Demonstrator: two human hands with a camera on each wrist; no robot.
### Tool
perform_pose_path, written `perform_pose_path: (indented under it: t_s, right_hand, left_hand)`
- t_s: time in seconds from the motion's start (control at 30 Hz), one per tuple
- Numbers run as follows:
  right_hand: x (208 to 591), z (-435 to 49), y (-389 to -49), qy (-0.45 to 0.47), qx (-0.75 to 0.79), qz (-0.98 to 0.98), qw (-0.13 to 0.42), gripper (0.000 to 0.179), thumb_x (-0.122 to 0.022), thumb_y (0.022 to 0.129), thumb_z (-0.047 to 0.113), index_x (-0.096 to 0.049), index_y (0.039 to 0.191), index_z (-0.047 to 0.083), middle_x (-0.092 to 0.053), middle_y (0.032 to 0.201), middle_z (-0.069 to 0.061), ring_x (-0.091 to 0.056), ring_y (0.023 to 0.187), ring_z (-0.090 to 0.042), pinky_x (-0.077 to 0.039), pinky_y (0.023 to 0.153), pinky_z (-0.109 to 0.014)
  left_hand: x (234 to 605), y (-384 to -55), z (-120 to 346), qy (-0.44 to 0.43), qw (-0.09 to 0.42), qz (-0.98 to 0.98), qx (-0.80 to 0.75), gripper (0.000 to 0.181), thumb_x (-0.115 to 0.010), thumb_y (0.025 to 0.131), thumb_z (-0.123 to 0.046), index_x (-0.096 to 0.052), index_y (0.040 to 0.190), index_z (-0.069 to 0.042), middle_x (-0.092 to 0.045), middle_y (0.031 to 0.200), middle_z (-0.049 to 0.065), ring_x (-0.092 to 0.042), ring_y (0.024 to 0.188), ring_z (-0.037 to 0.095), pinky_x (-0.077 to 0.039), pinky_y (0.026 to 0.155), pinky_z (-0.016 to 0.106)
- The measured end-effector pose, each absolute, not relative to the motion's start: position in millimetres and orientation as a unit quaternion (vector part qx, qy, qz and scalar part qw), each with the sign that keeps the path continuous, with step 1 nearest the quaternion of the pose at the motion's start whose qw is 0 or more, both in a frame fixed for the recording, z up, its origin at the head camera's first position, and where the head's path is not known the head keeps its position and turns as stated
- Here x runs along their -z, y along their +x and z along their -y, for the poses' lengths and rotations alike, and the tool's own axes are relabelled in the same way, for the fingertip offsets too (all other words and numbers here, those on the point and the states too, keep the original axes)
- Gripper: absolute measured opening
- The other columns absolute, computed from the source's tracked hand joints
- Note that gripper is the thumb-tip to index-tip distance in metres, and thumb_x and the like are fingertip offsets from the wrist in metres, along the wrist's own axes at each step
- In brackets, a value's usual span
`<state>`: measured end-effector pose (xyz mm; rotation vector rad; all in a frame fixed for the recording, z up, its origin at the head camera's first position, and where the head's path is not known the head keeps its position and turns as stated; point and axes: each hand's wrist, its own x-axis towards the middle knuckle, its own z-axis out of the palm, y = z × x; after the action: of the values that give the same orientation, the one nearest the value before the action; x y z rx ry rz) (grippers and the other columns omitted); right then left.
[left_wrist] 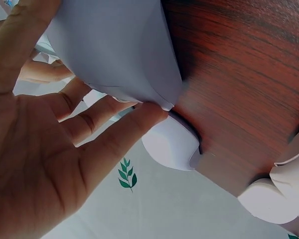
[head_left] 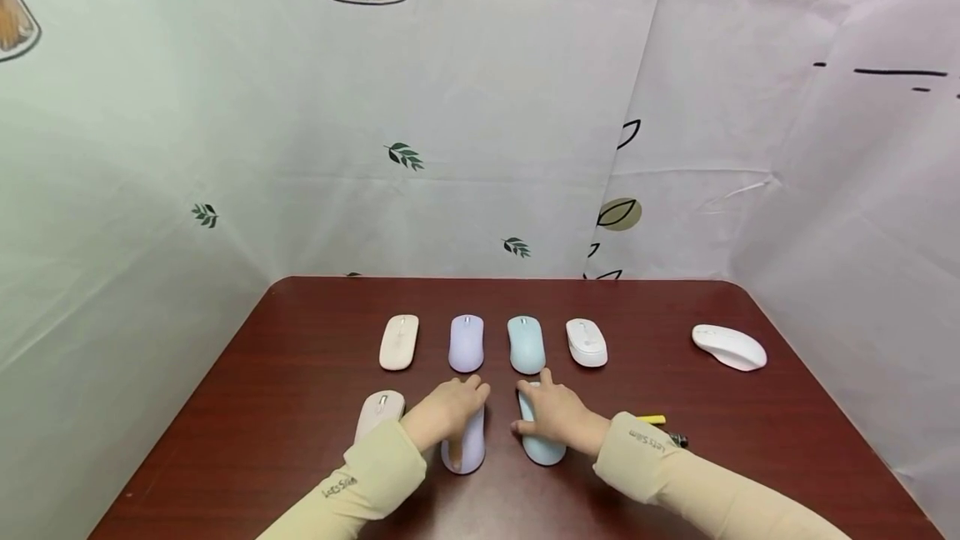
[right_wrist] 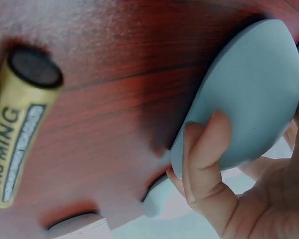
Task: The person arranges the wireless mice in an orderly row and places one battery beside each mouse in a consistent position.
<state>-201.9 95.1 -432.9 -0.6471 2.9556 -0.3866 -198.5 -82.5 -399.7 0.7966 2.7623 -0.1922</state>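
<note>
My left hand (head_left: 447, 411) grips the nearer lilac computer mouse (head_left: 472, 447). In the left wrist view its thumb lies along one side of this mouse (left_wrist: 114, 45), and other fingers touch the front end. With my right hand (head_left: 558, 413) I hold the nearer light-blue mouse (head_left: 543, 451), fingers at its front and side; the right wrist view shows its smooth back (right_wrist: 254, 94). Just beyond the hands stand a second lilac mouse (head_left: 467, 344) and a second light-blue mouse (head_left: 527, 346). Left of my left hand sits a pinkish-white mouse (head_left: 378, 413), partly hidden by the sleeve.
A cream mouse (head_left: 399, 342) and a white mouse (head_left: 587, 343) flank the back row. Another white mouse (head_left: 729, 347) lies far right. Beside my right sleeve are a yellow battery (right_wrist: 22, 124) and a small dark object (head_left: 678, 439). White patterned cloth (head_left: 480, 215) hangs behind the brown table (head_left: 322, 307).
</note>
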Motion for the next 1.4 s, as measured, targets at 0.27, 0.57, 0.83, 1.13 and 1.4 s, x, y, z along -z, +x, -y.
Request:
perform_pose_path:
  t_s: [0.27, 0.57, 0.83, 1.13, 1.4]
  right_hand:
    - [437.1, -90.6, -203.7, -0.211, 0.152, -0.965, 0.036, 0.056, -0.078, 0.071, 0.036, -0.061, 0.113, 0.003, -0.046, 0.096, -0.022, -0.057, 0.058, -0.033, -0.049, 0.057, -0.042]
    - [422.5, -98.5, -203.2, -0.19, 0.109, -0.974, 0.053, 0.071, -0.07, 0.073, 0.056, -0.054, 0.133, 0.021, -0.047, 0.099, -0.021, -0.055, 0.055, -0.03, -0.047, 0.057, -0.042]
    - [399.7, -123.6, -216.4, -0.164, 0.142, -0.974, 0.061, 0.066, -0.063, 0.083, 0.052, -0.048, 0.137, 0.017, -0.044, 0.123, -0.033, -0.057, 0.057, -0.029, -0.048, 0.061, -0.044]
    - [379.7, -176.3, -233.9, -0.114, 0.166, -0.977, 0.072, 0.064, -0.055, 0.091, 0.046, -0.042, 0.14, 0.007, -0.043, 0.109, -0.029, -0.055, 0.06, -0.03, -0.047, 0.063, -0.045]
    - [382.4, -215.4, -237.1, -0.083, 0.157, -0.981, 0.072, 0.056, -0.055, 0.092, 0.042, -0.049, 0.127, -0.001, -0.045, 0.108, -0.034, -0.051, 0.091, -0.044, -0.046, 0.072, -0.054]
  left_hand:
    - [399.7, -195.1, 86.8, 0.263, 0.13, -0.955, 0.044, 0.079, -0.097, 0.037, -0.022, -0.048, 0.098, -0.011, -0.048, 0.094, 0.003, -0.056, 0.087, 0.027, -0.05, 0.078, 0.03]
    - [399.4, -195.4, 84.9, 0.251, 0.143, -0.956, 0.051, 0.076, -0.096, 0.04, -0.021, -0.045, 0.096, -0.01, -0.047, 0.093, 0.003, -0.054, 0.085, 0.025, -0.05, 0.075, 0.03]
    - [396.0, -197.3, 87.6, 0.248, 0.149, -0.957, 0.025, 0.075, -0.096, 0.042, -0.018, -0.047, 0.099, -0.008, -0.048, 0.096, 0.005, -0.053, 0.088, 0.027, -0.05, 0.077, 0.032]
    - [401.3, -197.1, 92.1, 0.279, 0.136, -0.951, -0.005, 0.078, -0.096, 0.043, -0.021, -0.051, 0.105, -0.006, -0.051, 0.099, 0.006, -0.057, 0.091, 0.029, -0.05, 0.079, 0.033]
    - [400.1, -190.2, 91.8, 0.263, 0.141, -0.953, -0.048, 0.081, -0.094, 0.047, -0.015, -0.054, 0.116, -0.003, -0.05, 0.107, 0.01, -0.054, 0.096, 0.03, -0.051, 0.081, 0.038]
